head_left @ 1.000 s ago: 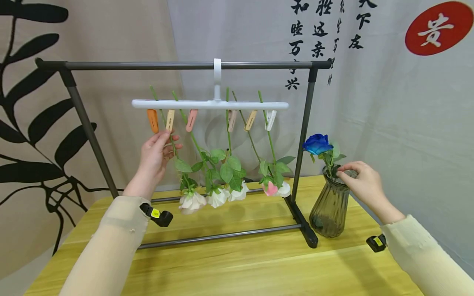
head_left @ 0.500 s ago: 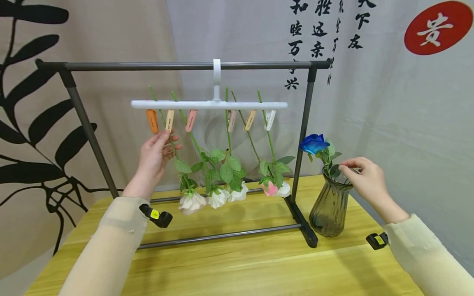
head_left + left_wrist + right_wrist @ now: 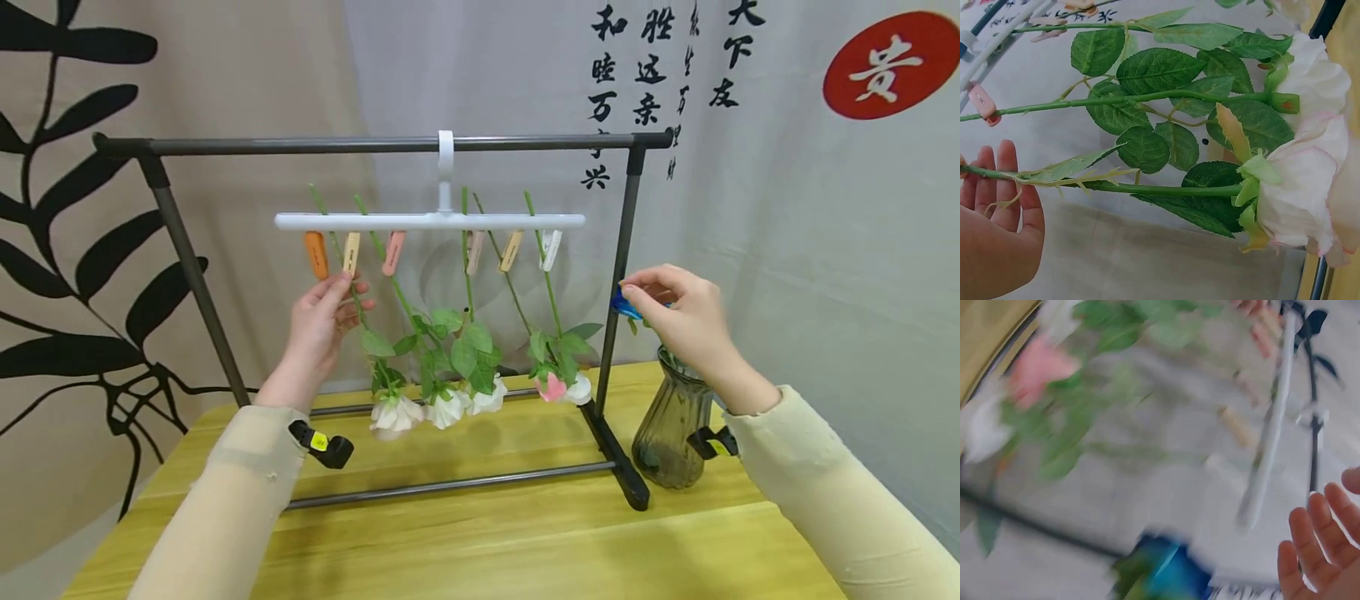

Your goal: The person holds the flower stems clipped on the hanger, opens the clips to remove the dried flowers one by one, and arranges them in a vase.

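My left hand point(image 3: 317, 325) pinches the lower end of a pale-yellow clothespin point(image 3: 351, 252) under a white hanger point(image 3: 480, 222). Beside its fingers runs the green stem of an upside-down white rose point(image 3: 1300, 187), clipped there; in the left wrist view the other fingers spread behind that stem. My right hand point(image 3: 682, 317) is above the ribbed smoky glass vase point(image 3: 670, 437), its fingers loosely bent and holding nothing visible. It partly hides the blue rose point(image 3: 624, 305) in the head view. In the blurred right wrist view the rose's blue head point(image 3: 1179, 569) stands apart from the fingers.
A dark metal rack point(image 3: 300, 147) carries the hanger, and its feet stand on the wooden table point(image 3: 480, 550). More white roses and a pink rose point(image 3: 551, 387) hang from coloured clothespins. An orange clothespin point(image 3: 317, 255) is at the left end. A printed cloth hangs behind.
My right hand has left the vase's mouth and moved up and left, now in front of the blue rose. The left hand keeps its grip. The head view has tilted slightly.
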### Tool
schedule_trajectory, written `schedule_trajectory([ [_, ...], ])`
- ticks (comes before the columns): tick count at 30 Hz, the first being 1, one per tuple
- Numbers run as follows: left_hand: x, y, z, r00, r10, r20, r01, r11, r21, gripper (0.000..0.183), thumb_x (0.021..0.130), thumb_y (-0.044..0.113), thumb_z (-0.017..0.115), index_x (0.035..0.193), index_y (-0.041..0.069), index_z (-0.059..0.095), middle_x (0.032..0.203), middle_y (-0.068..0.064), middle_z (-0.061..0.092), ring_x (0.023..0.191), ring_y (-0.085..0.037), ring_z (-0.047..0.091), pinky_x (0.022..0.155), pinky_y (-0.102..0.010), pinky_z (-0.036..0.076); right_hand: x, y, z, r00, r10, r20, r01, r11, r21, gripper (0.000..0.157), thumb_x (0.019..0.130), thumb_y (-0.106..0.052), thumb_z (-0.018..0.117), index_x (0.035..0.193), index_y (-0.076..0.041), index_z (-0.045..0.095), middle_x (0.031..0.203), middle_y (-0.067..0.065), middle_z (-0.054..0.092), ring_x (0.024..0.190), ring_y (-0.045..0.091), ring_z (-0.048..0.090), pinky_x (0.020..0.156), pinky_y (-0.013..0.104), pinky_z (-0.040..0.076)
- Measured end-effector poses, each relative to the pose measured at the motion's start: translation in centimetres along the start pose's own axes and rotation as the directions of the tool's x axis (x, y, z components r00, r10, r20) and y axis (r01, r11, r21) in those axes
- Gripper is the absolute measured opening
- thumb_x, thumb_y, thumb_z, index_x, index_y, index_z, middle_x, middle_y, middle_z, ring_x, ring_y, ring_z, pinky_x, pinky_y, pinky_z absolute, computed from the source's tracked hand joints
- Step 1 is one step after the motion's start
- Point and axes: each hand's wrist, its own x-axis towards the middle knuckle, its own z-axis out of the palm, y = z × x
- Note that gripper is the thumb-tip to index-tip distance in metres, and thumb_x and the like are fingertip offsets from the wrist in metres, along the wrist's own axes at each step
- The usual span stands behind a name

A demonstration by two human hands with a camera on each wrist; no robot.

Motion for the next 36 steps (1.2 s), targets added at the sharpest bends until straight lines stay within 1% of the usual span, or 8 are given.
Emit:
schedule_trajectory([
  [6, -0.2, 0.0, -0.3, 1.000, 0.007, 0.015, -0.007, 0.999, 0.035, 0.017, 0.097, 0.030, 0.061, 0.103, 0.017, 0.069, 0.093, 0.002, 0.069, 0.080, -0.013, 0.067, 0.078, -0.028, 0.045, 2.8, -4.7, 5.1, 0.986, -0.130, 0.106, 0.109, 0.976, 0.188, 0.008, 0.090, -0.004, 0.068, 0.096, -0.002, 0.072, 0.090, 0.005, 0.071, 0.073, 0.009, 0.064, 0.065, 0.020, 0.050],
  [9, -0.2, 0.1, -0.4, 1.000, 0.009, 0.008, -0.009, 1.000, 0.026, 0.016, 0.097, 0.029, 0.061, 0.102, 0.017, 0.070, 0.092, 0.002, 0.069, 0.078, -0.013, 0.068, 0.077, -0.027, 0.047, 4.3, -7.2, 8.2, 0.970, -0.154, 0.189, 0.094, 0.952, 0.290, 0.009, 0.090, -0.005, 0.068, 0.098, -0.001, 0.072, 0.092, 0.007, 0.071, 0.074, 0.015, 0.066, 0.066, 0.026, 0.053],
  [13, -0.2, 0.0, -0.4, 1.000, 0.014, 0.000, -0.014, 1.000, 0.028, 0.016, 0.097, 0.030, 0.061, 0.101, 0.017, 0.070, 0.093, 0.001, 0.069, 0.078, -0.012, 0.068, 0.075, -0.026, 0.048, 6.1, -9.7, 12.1, 0.940, -0.093, 0.327, -0.053, 0.909, 0.412, 0.017, 0.094, -0.012, 0.065, 0.106, -0.001, 0.069, 0.097, 0.007, 0.071, 0.081, 0.019, 0.066, 0.072, 0.032, 0.053],
  [20, 0.0, -0.2, -0.1, 1.000, 0.017, -0.005, -0.017, 0.998, 0.060, 0.016, 0.097, 0.033, 0.061, 0.100, 0.022, 0.071, 0.094, 0.003, 0.068, 0.078, -0.012, 0.067, 0.077, -0.029, 0.047, 8.0, -12.1, 17.8, 0.832, 0.072, 0.549, -0.381, 0.794, 0.473, 0.041, 0.100, -0.028, 0.056, 0.136, -0.007, 0.054, 0.129, 0.006, 0.061, 0.116, 0.016, 0.056, 0.096, 0.036, 0.045],
  [26, -0.1, -0.1, -0.1, 1.000, 0.021, -0.023, -0.020, 0.998, 0.065, 0.015, 0.097, 0.032, 0.060, 0.098, 0.020, 0.069, 0.089, 0.005, 0.069, 0.075, -0.012, 0.068, 0.071, -0.025, 0.046, 8.5, -14.2, 21.5, 0.784, 0.149, 0.602, -0.525, 0.677, 0.516, 0.052, 0.104, -0.028, 0.045, 0.150, -0.005, 0.034, 0.151, 0.009, 0.038, 0.135, 0.021, 0.039, 0.107, 0.038, 0.036],
  [30, -0.2, -0.1, 0.0, 0.999, 0.014, -0.032, -0.012, 0.998, 0.065, 0.014, 0.098, 0.029, 0.059, 0.099, 0.018, 0.067, 0.087, 0.007, 0.069, 0.072, -0.010, 0.067, 0.068, -0.024, 0.046, 8.9, -15.6, 23.3, 0.773, 0.228, 0.592, -0.588, 0.607, 0.534, 0.056, 0.105, -0.028, 0.043, 0.153, -0.006, 0.026, 0.154, 0.008, 0.034, 0.130, 0.025, 0.044, 0.103, 0.042, 0.040],
  [33, -0.4, -0.2, 0.1, 0.999, 0.008, -0.048, -0.005, 0.999, 0.052, 0.013, 0.099, 0.027, 0.058, 0.097, 0.019, 0.068, 0.085, 0.007, 0.068, 0.068, -0.009, 0.067, 0.067, -0.023, 0.048, 9.2, -16.4, 24.2, 0.778, 0.273, 0.566, -0.600, 0.588, 0.542, 0.055, 0.105, -0.027, 0.042, 0.154, -0.010, 0.025, 0.151, 0.007, 0.039, 0.122, 0.025, 0.050, 0.098, 0.044, 0.044],
  [36, -0.6, -0.2, 0.1, 0.998, 0.000, -0.067, 0.003, 0.999, 0.052, 0.013, 0.098, 0.027, 0.059, 0.094, 0.019, 0.068, 0.085, 0.007, 0.068, 0.066, -0.009, 0.066, 0.066, -0.022, 0.049, 9.3, -17.1, 25.0, 0.795, 0.304, 0.525, -0.590, 0.590, 0.551, 0.047, 0.106, -0.025, 0.041, 0.149, -0.009, 0.036, 0.139, 0.009, 0.051, 0.117, 0.021, 0.051, 0.095, 0.041, 0.045],
])
